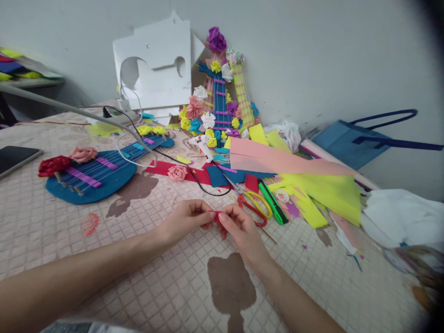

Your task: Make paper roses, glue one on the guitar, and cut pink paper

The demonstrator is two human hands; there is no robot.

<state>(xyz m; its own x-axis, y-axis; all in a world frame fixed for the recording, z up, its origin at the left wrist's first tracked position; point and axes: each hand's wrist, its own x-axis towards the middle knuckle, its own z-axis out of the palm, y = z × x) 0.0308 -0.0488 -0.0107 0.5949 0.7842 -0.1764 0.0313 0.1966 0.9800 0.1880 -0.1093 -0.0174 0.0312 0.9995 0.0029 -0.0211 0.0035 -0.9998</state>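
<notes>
Between my two hands is a small red piece of crepe paper or fabric (218,216), pinched by the fingertips. My left hand (192,217) grips its left side, and my right hand (239,226) closes on its right side, mostly covering it. Just beyond them lie scissors (256,208) with red and yellow handles and a green utility knife (273,202). A pink paper flower (177,173) rests on a red strip (157,168). To the left is a blue guitar shape (93,178) with purple bars, strings, a dark red flower (54,165) and a pink one.
A white glue gun (203,145) stands behind the hands, its black cable looping forward. Pink (284,157) and yellow sheets (333,196) pile up at right. Flower-covered guitar shapes (222,97) and white foam boards (156,60) lean on the wall. A phone (17,159) lies far left.
</notes>
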